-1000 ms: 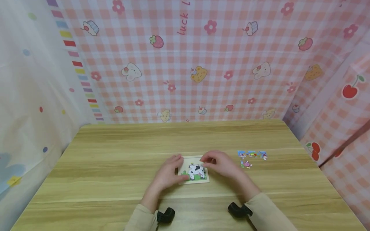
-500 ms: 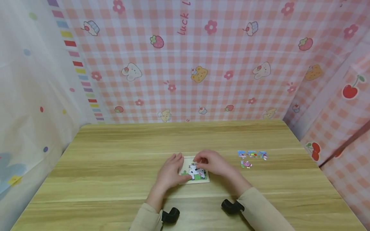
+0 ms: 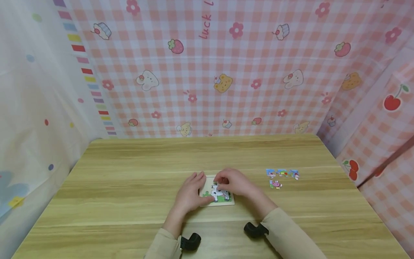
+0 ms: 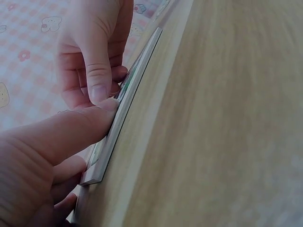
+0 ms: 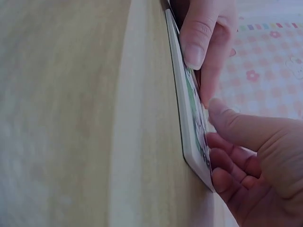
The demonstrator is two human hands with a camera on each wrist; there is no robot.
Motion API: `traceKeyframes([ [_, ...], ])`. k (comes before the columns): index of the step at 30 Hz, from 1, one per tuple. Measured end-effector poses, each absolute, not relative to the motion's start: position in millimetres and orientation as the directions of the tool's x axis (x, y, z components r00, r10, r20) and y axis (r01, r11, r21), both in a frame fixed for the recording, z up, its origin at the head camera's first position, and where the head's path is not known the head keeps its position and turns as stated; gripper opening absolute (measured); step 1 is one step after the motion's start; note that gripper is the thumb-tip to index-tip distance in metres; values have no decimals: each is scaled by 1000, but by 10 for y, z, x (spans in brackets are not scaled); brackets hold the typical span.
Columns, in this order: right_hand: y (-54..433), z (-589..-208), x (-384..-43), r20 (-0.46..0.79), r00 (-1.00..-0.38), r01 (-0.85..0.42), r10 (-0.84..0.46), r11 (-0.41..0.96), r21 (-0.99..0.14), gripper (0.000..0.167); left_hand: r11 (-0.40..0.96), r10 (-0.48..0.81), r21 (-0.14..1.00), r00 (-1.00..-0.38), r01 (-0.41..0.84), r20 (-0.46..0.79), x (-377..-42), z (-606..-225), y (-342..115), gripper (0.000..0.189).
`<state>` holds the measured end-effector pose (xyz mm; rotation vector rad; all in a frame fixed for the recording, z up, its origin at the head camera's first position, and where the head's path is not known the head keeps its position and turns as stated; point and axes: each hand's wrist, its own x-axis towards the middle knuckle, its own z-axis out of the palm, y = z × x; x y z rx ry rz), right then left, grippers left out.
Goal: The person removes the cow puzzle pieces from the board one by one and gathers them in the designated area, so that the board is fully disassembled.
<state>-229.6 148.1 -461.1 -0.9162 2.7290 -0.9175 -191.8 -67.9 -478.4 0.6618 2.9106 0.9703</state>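
Note:
A small wooden puzzle board (image 3: 216, 204) with a cow picture lies flat at the middle of the table. My left hand (image 3: 189, 192) rests along its left side, fingers extended past the edge. The left thumb (image 4: 90, 125) presses on the board's front part. From the right, my right hand (image 3: 237, 182) reaches over the board, its thumb and curled fingers pinching at a cow puzzle piece (image 3: 223, 194) by the cow's upper body, largely hidden by the fingertips. In the right wrist view the right thumb (image 5: 241, 125) comes down close over the board's face.
To the right of the board lie several loose puzzle pieces, among them a blue-topped piece (image 3: 282, 173) and a pink one (image 3: 276, 184). The wooden table (image 3: 129, 172) ends at a pink checked curtain (image 3: 194, 72). Black wrist mounts (image 3: 191, 241) hang below both forearms.
My right hand has moved left across the board, from its right edge to over the cow's upper body. The left hand has shifted slightly right; the board and loose pieces stay in place.

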Motion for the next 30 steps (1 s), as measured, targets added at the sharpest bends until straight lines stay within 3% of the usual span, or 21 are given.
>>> traceKeyframes([
  [30,1341,-4577,-2161,49,-831,-503,-554,711,-491,24,723,391,569,-911,392,130,-1899,-4775,-682,82],
])
